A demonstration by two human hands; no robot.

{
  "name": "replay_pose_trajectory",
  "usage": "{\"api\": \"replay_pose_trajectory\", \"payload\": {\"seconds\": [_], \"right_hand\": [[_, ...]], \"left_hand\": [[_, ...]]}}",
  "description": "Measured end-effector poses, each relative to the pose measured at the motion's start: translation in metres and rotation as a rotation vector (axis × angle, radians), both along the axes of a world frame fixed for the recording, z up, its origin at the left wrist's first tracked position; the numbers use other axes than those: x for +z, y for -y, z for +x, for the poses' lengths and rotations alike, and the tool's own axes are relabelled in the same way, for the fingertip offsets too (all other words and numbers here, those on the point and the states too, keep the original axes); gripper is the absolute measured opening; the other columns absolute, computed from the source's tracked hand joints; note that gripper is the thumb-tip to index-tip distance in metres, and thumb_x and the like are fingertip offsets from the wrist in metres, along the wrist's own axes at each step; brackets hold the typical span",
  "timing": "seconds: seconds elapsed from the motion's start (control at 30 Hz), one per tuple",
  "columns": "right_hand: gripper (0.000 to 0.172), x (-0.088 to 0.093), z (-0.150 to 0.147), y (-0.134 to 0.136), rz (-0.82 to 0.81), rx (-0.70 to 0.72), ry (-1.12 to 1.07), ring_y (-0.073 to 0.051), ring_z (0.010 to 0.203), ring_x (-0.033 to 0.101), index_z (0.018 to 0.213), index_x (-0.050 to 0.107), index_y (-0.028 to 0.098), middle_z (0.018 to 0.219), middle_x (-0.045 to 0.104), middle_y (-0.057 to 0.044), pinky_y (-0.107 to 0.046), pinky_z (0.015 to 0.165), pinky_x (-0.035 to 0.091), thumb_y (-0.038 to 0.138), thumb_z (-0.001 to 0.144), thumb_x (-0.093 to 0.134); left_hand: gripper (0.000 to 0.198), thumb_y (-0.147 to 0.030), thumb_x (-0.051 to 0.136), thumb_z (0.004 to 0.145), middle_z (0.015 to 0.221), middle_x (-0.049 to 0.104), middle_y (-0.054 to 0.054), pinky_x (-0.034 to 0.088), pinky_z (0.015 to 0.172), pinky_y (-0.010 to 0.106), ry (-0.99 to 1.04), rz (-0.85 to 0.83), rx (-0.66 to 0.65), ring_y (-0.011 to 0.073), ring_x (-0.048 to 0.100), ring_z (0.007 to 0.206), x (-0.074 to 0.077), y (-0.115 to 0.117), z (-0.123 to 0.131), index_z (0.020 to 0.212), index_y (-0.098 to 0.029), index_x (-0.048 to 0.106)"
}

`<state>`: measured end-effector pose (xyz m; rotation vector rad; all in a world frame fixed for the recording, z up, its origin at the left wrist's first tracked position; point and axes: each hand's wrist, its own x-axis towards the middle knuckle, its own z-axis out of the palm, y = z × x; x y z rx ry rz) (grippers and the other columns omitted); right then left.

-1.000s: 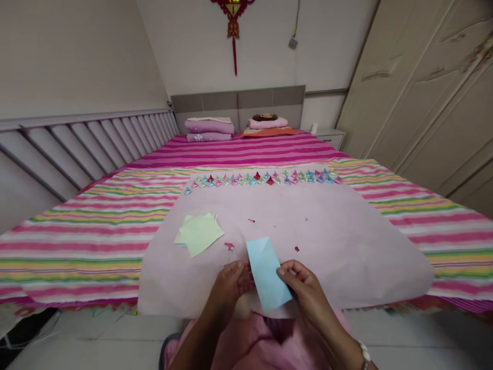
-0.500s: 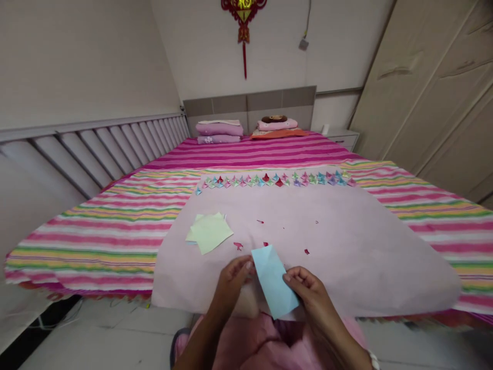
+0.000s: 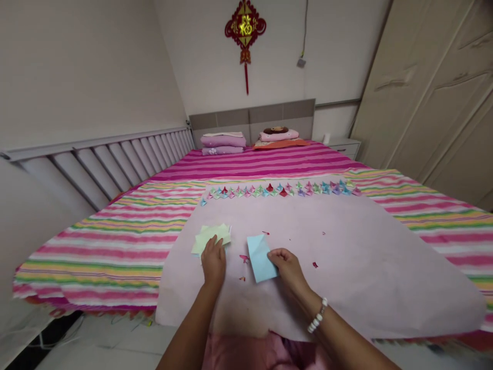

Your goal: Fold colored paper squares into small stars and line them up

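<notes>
My right hand (image 3: 288,266) pinches the right edge of a folded light blue paper (image 3: 260,258) and holds it on the pale pink sheet (image 3: 346,262). My left hand (image 3: 213,259) has left the blue paper. It rests with its fingers down on a small stack of light green papers (image 3: 211,237) to the left. Whether it grips a sheet I cannot make out. A white bead bracelet (image 3: 317,317) is on my right wrist.
A row of several small folded paper shapes (image 3: 277,190) lines the sheet's far edge. Tiny red scraps (image 3: 244,258) lie near my hands. The striped bedspread (image 3: 115,231) surrounds the sheet. Folded pillows (image 3: 223,142) sit by the headboard, a wardrobe (image 3: 435,97) stands on the right.
My left hand let go of the blue paper and moved left onto the green stack. My right hand pushed the blue paper forward onto the sheet. The camera tilted up.
</notes>
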<state>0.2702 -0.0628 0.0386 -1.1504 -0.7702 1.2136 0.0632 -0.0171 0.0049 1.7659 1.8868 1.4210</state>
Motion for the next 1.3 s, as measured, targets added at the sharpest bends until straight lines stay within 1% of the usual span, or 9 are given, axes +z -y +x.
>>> {"api": "replay_pose_trajectory", "payload": {"seconds": [0.2,0.37,0.5,0.57,0.77,0.9,1.0,1.17,1.3], "right_hand": [[0.020,-0.005,-0.033,-0.036,0.023,0.023,0.021,-0.020,0.069,0.057,0.067,0.062,0.019,0.068,0.064,-0.002,-0.030,0.063,0.043,0.033,0.056,0.072],[0.040,0.004,-0.036,-0.022,0.065,0.016,0.030,-0.024,0.110,0.051,0.091,0.063,0.022,0.112,0.061,-0.007,-0.031,0.085,0.042,0.038,0.056,0.076],[0.051,0.016,-0.016,0.014,-0.056,0.326,-0.176,-0.022,0.069,0.065,0.086,0.065,0.015,0.078,0.069,-0.011,-0.033,0.060,0.050,0.063,0.078,0.050],[0.046,0.020,-0.004,0.031,-0.066,0.451,-0.334,-0.020,0.061,0.064,0.090,0.066,0.015,0.074,0.069,-0.009,-0.030,0.055,0.049,0.058,0.079,0.054],[0.028,0.022,0.035,0.062,-0.069,0.303,-0.293,-0.016,0.057,0.059,0.087,0.069,0.016,0.074,0.070,-0.004,-0.025,0.053,0.045,0.032,0.065,0.077],[0.023,0.019,0.055,0.073,-0.058,0.174,-0.269,-0.013,0.054,0.054,0.085,0.070,0.017,0.070,0.068,-0.003,-0.023,0.049,0.041,0.029,0.066,0.077],[0.021,0.019,0.060,0.080,-0.040,0.158,-0.283,-0.011,0.052,0.051,0.083,0.071,0.017,0.067,0.066,-0.002,-0.022,0.048,0.040,0.028,0.066,0.077],[0.022,0.025,0.052,0.086,0.011,0.212,-0.321,-0.014,0.057,0.057,0.087,0.072,0.019,0.074,0.070,-0.004,-0.025,0.055,0.044,0.029,0.068,0.076],[0.023,0.028,0.050,0.087,0.037,0.241,-0.341,-0.017,0.064,0.060,0.091,0.071,0.020,0.079,0.072,-0.005,-0.028,0.061,0.046,0.029,0.070,0.075]], "left_hand": [[0.031,-0.025,0.042,0.089,0.131,0.054,0.010,0.038,0.103,0.036,0.134,0.073,0.045,0.0216,0.049,0.121,0.021,0.013,-0.010,0.111,-0.020,0.063],[0.033,-0.021,0.042,0.089,0.132,0.053,0.009,0.028,0.108,0.040,-0.053,0.194,-0.026,0.0224,0.040,0.129,0.044,0.047,-0.001,0.116,-0.023,0.060],[0.036,-0.015,0.048,0.083,0.131,0.056,0.006,0.021,0.108,0.046,-0.259,0.217,-0.220,0.0265,0.036,0.132,0.035,0.081,0.018,0.111,-0.029,0.065],[0.034,-0.016,0.053,0.080,0.125,0.061,0.005,0.020,0.108,0.047,-0.259,0.176,-0.348,0.0272,0.041,0.129,0.023,0.096,0.030,0.105,-0.033,0.068],[0.031,-0.023,0.063,0.072,0.126,0.060,0.005,0.022,0.108,0.047,-0.105,0.094,-0.451,0.0298,0.042,0.127,0.013,0.119,0.060,0.101,-0.030,0.070],[0.056,-0.024,0.062,0.071,0.141,0.044,0.011,0.031,0.106,0.044,0.256,0.027,-0.387,0.0295,0.036,0.131,0.028,0.120,0.061,0.126,-0.022,0.052],[0.052,-0.030,0.059,0.076,0.136,0.049,0.012,0.042,0.098,0.039,0.669,-0.192,-0.308,0.0278,0.045,0.125,0.041,0.120,0.059,0.126,-0.021,0.049],[0.036,-0.034,0.071,0.068,0.116,0.064,0.011,0.043,0.095,0.035,0.792,-0.391,-0.315,0.0282,0.052,0.116,0.056,0.126,0.069,0.099,-0.017,0.067],[0.047,-0.037,0.072,0.068,0.130,0.055,0.014,0.044,0.094,0.036,1.048,-0.595,-0.394,0.0284,0.050,0.120,0.049,0.126,0.080,0.110,-0.018,0.063]]}}
